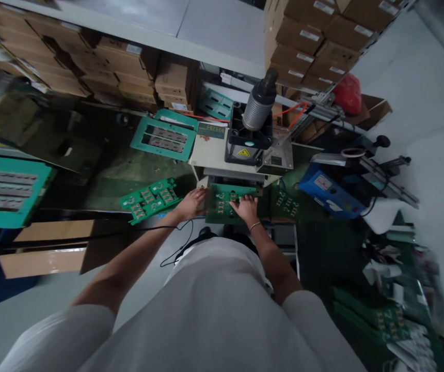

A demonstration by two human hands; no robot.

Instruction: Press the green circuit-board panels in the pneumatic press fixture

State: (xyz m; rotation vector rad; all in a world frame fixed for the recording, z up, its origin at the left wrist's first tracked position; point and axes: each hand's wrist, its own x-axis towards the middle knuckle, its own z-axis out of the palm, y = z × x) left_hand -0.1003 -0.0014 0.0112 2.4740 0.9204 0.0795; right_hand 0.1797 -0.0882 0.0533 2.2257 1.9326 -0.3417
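Observation:
A green circuit board panel (222,207) with copper-coloured parts lies at the front of a bench press (216,150), partly under its head. At the panel's left edge, my left hand (192,204) has its fingers stretched toward it; whether they touch it I cannot tell. My right hand (246,208) rests on the panel's right part, thumb and fingers spread over its top. To the left of my left hand lie more green circuit board panels (150,199), overlapping each other. Another green panel (286,202) is to the right of the press.
Teal frames (139,138) lie on the bench left of the press, and a larger teal frame (36,194) is at far left. A blue machine (328,191) stands on the right. Cardboard boxes (171,77) are stacked behind. A black cable (125,232) crosses near my left forearm.

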